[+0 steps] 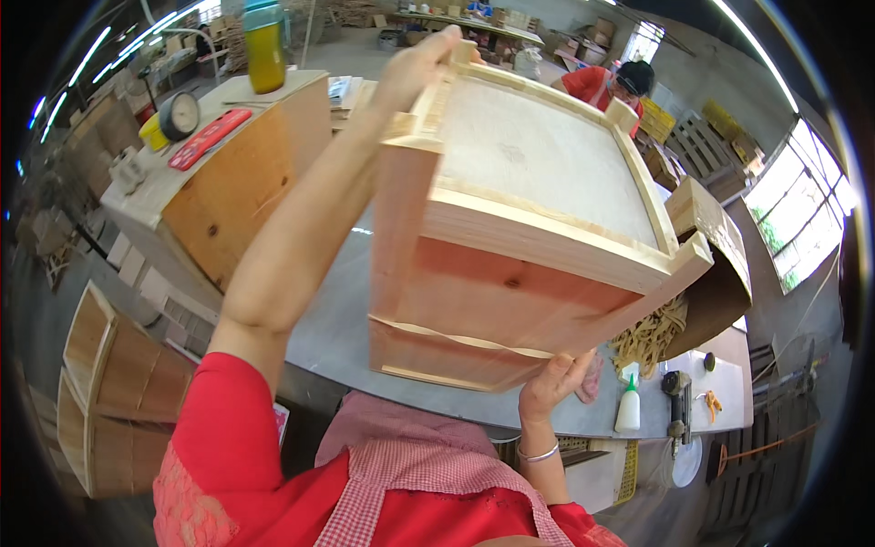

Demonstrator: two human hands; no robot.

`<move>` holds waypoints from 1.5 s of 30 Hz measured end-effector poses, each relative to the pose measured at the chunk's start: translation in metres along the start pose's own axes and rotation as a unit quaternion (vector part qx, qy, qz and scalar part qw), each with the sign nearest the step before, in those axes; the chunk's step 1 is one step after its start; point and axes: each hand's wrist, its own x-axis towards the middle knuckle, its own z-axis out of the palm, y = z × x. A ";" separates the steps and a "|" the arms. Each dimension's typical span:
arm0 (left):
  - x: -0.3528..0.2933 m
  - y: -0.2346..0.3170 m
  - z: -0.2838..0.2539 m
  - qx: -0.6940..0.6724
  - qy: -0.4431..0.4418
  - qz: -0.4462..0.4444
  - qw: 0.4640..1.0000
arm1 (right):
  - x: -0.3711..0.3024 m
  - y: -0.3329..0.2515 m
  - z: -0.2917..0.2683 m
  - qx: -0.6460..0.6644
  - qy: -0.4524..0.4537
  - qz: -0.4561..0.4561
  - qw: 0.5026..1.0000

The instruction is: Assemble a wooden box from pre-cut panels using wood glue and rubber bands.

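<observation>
A small wooden cabinet (519, 283) fills the middle of the view, tilted over the grey worktable (333, 328). Its framed underside panel (538, 150) faces up, with short stub legs at the corners. At its far left corner, my left hand (424, 64) grips the frame beside a leg, its fingers partly hidden behind the wood. Down at the near lower edge, my right hand (551, 387) holds the cabinet from below, fingers against its side. Whether the cabinet touches the table is hidden.
On the right lie a tipped carton (706, 273) spilling tan strips (652, 333), a white glue bottle (629, 406) and a nail gun (676, 410). Another cabinet (241, 205) stands left, bearing a bottle of yellow liquid (264, 50). A co-worker in red (592, 87) is beyond the table.
</observation>
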 end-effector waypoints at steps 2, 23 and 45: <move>0.002 -0.006 -0.004 -0.059 0.028 -0.090 0.994 | 0.000 0.010 0.003 -0.058 -0.009 0.008 0.998; 0.000 -0.043 -0.001 0.012 0.023 -0.079 0.997 | 0.059 -0.078 -0.029 -0.258 -0.224 0.367 0.865; 0.014 -0.024 0.004 0.161 0.106 -0.181 0.964 | 0.298 -0.025 0.082 -0.048 -0.119 0.131 0.983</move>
